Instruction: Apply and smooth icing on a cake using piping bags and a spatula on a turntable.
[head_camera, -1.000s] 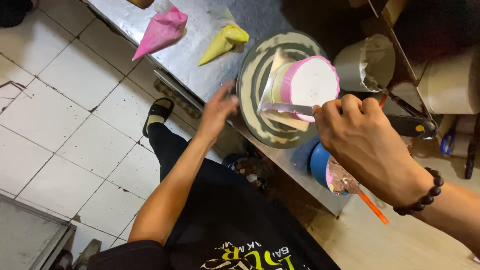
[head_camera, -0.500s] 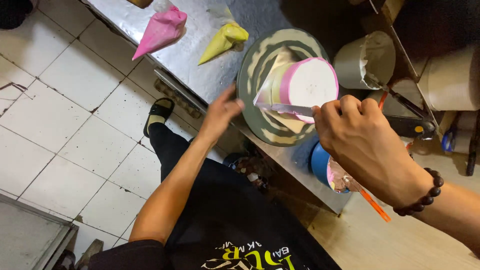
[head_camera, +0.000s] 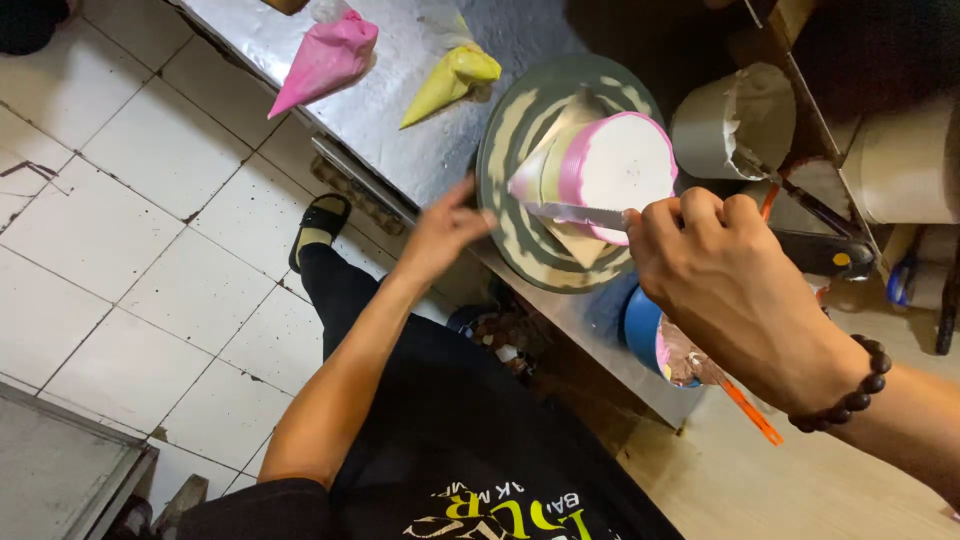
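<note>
Smoothing pink icing on one small cake

Smoothing is under way: the right hand (head_camera: 735, 290) is closed around the handle of a scraper (head_camera: 575, 213), its flat blade pressed against the side of a round cake (head_camera: 615, 165). The cake sits in the middle of a grey turntable (head_camera: 510, 130) on a steel worktop (head_camera: 400, 110). The left hand (head_camera: 440, 232) is open, fingers spread and slightly blurred, touching the turntable's near rim.

Judging by the surface, the cake's top is already coated and flat, pale pink. The side shows bands of deeper pink and cream, so it looks only partly evened out. No piped decoration is visible on it.

Counted: one cake, one turntable, one scraper. Two piping bags lie on the worktop well apart from the cake, one pink bag (head_camera: 325, 60) and one yellow bag (head_camera: 445, 85), both full and untouched. One grey tub (head_camera: 735, 125) smeared with cream stands just beside the turntable. One blue bowl (head_camera: 645, 325) sits lower down, partly hidden by the right hand.
</note>
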